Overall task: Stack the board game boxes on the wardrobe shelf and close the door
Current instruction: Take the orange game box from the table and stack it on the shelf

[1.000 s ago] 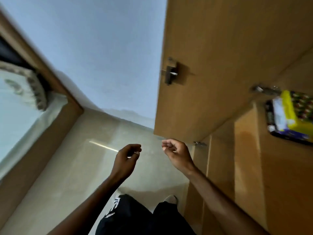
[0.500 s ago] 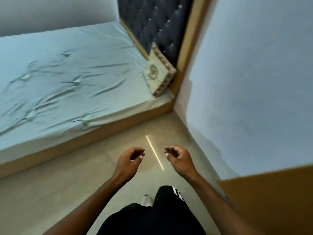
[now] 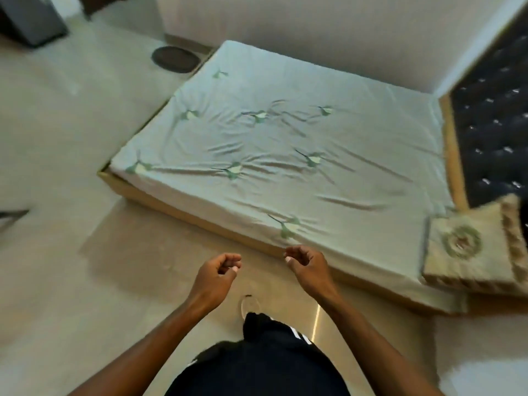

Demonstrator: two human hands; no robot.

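Neither the wardrobe nor any board game box shows in the head view now. My left hand [image 3: 217, 277] hangs in front of me over the floor, its fingers loosely curled and holding nothing. My right hand [image 3: 307, 265] is level with it, a little to the right, also loosely curled and empty, just short of the bed's near edge. Both forearms reach forward from the bottom of the frame.
A low bed [image 3: 285, 155] with a pale green sheet fills the middle and right. A cushion [image 3: 468, 250] lies at its right end below a dark tufted headboard [image 3: 497, 118]. A dark round object [image 3: 175, 59] lies on the beige floor [image 3: 71, 267] beyond the bed's far corner.
My view has swung left, away from the open wardrobe and its shelf with boxes, past the wall, onto the bed. Both hands stay empty and loosely curled in front of me.
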